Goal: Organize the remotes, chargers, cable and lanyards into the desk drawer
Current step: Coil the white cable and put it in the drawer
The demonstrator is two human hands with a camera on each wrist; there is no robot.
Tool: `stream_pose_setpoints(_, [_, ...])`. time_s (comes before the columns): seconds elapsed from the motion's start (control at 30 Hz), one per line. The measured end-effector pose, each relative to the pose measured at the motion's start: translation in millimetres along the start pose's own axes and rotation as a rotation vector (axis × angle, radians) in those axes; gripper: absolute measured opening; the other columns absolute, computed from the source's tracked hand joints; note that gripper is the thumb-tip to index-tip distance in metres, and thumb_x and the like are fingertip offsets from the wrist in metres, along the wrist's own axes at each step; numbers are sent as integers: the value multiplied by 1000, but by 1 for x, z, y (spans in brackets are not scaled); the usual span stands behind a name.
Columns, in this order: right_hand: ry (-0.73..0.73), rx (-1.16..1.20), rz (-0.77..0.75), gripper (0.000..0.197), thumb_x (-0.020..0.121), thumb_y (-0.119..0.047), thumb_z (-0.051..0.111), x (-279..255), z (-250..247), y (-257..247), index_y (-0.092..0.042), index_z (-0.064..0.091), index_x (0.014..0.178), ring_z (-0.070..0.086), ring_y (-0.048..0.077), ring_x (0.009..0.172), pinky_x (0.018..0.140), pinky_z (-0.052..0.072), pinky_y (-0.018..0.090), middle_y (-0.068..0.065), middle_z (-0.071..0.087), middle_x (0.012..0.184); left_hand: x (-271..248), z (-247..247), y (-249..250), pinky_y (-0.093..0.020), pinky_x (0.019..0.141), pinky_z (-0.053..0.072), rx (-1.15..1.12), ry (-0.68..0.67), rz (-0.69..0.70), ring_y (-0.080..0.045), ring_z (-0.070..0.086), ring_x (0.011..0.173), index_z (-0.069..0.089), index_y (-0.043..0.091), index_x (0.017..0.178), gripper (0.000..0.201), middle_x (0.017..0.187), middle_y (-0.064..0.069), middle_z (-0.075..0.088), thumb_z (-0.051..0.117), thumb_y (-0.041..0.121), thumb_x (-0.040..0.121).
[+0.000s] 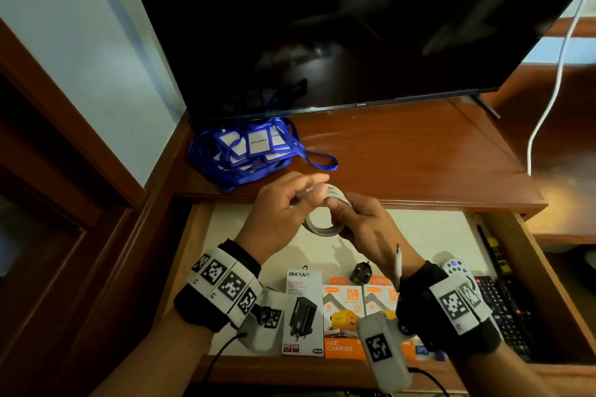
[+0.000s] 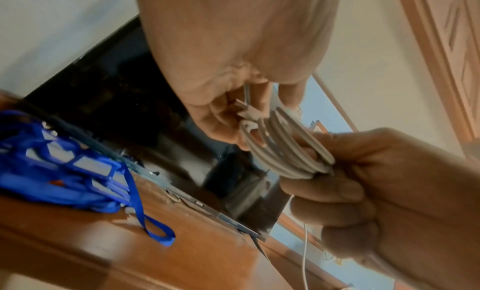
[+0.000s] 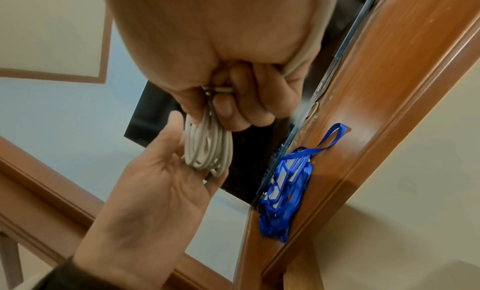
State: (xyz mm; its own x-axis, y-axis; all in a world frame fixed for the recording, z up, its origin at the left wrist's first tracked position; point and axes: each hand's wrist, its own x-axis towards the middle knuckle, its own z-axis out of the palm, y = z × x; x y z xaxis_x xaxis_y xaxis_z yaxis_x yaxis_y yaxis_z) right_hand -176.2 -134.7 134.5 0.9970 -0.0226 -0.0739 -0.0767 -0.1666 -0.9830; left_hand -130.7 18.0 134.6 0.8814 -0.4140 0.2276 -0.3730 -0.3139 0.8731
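Observation:
A white cable (image 1: pixel 319 229), wound into a coil, hangs above the open drawer (image 1: pixel 200 235). My right hand (image 1: pixel 338 206) grips the coil (image 3: pixel 205 148) on its right side with curled fingers. My left hand (image 1: pixel 309 190) pinches the cable's connector end (image 2: pixel 246 111) at the top of the coil (image 2: pixel 283 150). The other plug end (image 1: pixel 398 264) dangles by my right wrist. Blue lanyards (image 1: pixel 254 151) with white badges lie in a heap on the desk top, back left. Charger boxes (image 1: pixel 301 309) and black remotes (image 1: pixel 503 309) lie in the drawer.
A dark TV (image 1: pixel 322 26) stands on the wooden desk (image 1: pixel 403 155) behind the lanyards. A white wire (image 1: pixel 548 106) hangs down at the right. A loose black plug (image 1: pixel 359 275) and a white remote (image 1: pixel 454 269) lie in the drawer, with pens (image 1: pixel 493 251) along its right wall.

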Motion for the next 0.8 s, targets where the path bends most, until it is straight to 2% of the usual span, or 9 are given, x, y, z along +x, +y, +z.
stream_pose_setpoints(0.1, [-1, 28, 17, 35, 96, -23, 51, 1, -4, -6, -4, 49, 67, 29, 2, 37, 40, 26, 13, -9, 36, 43, 0, -11, -3, -25, 95, 48, 116, -119, -14, -3, 59, 107, 58, 15, 128, 66, 115, 5, 64, 61, 54, 76])
stream_pose_setpoints(0.23, [-28, 49, 51, 35, 97, -22, 49, 0, -1, -5, -5, 48, 67, 29, 2, 36, 38, 26, 12, -8, 36, 42, 5, -19, -5, -37, 97, 51, 12, -173, -185, -10, 62, 109, 61, 11, 124, 53, 120, -3, 66, 76, 28, 76])
stream_pose_setpoints(0.33, [-43, 58, 52, 33, 96, -23, 51, 1, -2, 1, -5, 52, 68, 31, 2, 36, 38, 26, 12, -10, 38, 39, 4, -13, -2, -37, 82, 58, -157, -126, -297, -18, 69, 94, 63, 7, 121, 45, 109, -10, 70, 75, 12, 77])
stream_pose_setpoints(0.4, [-55, 43, 35, 25, 91, -24, 58, 1, -5, 5, -1, 59, 81, 34, 1, 37, 39, 28, 13, -9, 43, 42, 2, -10, -2, -33, 73, 59, -195, -86, -326, -20, 71, 86, 65, 6, 118, 40, 102, -11, 72, 73, 10, 78])
stream_pose_setpoints(0.47, [-37, 38, 18, 21, 85, -23, 67, 1, -8, 8, -5, 60, 93, 36, 3, 40, 40, 28, 15, -4, 49, 50, 2, -9, -3, -27, 67, 57, -203, -77, -335, -19, 71, 83, 68, 7, 114, 35, 97, -9, 73, 73, 8, 79])
stream_pose_setpoints(0.53, [1, 74, -15, 23, 80, -19, 72, 1, -13, 11, -7, 60, 96, 37, 5, 43, 41, 29, 15, 6, 50, 58, 2, -9, -3, -27, 67, 57, -210, -70, -336, -22, 71, 82, 72, 15, 105, 29, 94, -9, 73, 72, 4, 78])
stream_pose_setpoints(0.63, [42, 115, -111, 18, 77, -8, 72, 0, -21, 11, 0, 66, 93, 39, 6, 47, 45, 31, 15, -2, 50, 53, 3, -11, -3, -33, 71, 59, -204, -72, -328, -27, 71, 81, 72, 28, 91, 32, 90, -11, 74, 71, -1, 77])
stream_pose_setpoints(0.7, [64, 100, -166, 9, 79, 2, 69, 1, -25, 11, 2, 70, 88, 46, 4, 50, 50, 36, 14, -8, 58, 54, 3, -13, -2, -35, 72, 60, -192, -97, -333, -27, 71, 78, 72, 28, 90, 33, 87, -8, 74, 71, -3, 77])
stream_pose_setpoints(0.8, [118, 88, -212, 11, 77, 5, 70, 3, -27, 14, -4, 73, 82, 56, 9, 62, 61, 43, 19, -3, 68, 67, 2, -16, 0, -31, 68, 59, -183, -154, -350, -23, 70, 72, 71, 18, 102, 32, 85, -3, 73, 70, -3, 77])
